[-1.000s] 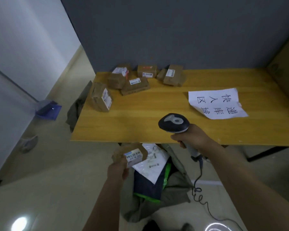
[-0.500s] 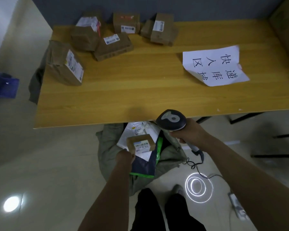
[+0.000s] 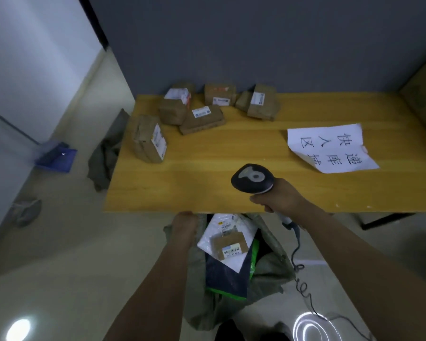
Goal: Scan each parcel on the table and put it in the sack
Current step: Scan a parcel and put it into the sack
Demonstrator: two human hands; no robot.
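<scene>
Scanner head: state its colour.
The scanner head is dark, near black, with a grey patch on top; seen in the head view.

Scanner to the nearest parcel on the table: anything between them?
Nothing: in the head view only bare tabletop runs between the scanner in the right hand and that parcel.

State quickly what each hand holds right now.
Left hand: curled at the rim of the sack; grip cannot be told.
Right hand: grips the scanner.

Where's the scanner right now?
In the head view the scanner is gripped in the right hand, over the near edge of the table, right of centre, with the paper sign up to its right.
</scene>
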